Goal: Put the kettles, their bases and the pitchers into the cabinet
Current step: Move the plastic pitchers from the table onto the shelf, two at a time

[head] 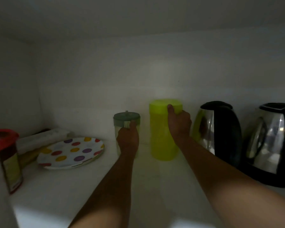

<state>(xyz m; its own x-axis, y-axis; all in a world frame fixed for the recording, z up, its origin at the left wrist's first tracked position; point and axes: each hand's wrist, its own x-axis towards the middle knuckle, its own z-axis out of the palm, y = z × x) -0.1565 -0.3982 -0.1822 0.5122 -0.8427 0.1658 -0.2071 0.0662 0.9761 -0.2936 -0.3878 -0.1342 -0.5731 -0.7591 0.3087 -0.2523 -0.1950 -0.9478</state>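
Observation:
I look into a dim white cabinet. My left hand [127, 139] grips the handle side of a small clear pitcher [126, 119] with a grey-green lid, standing upright on the shelf [82, 186] near the back wall. My right hand [179, 124] holds a taller yellow-green pitcher [160, 137] just right of it, thumb on the lid. Two steel kettles with black handles stand at the right on black bases: one [219, 129] next to the yellow-green pitcher, the other [270, 137] at the right edge.
A plate with coloured dots [71, 153] lies at the left of the shelf. Behind it rests a pale flat box [43, 139]. A red-lidded jar [8, 158] stands at the near left edge. The cabinet's back wall is close behind the pitchers.

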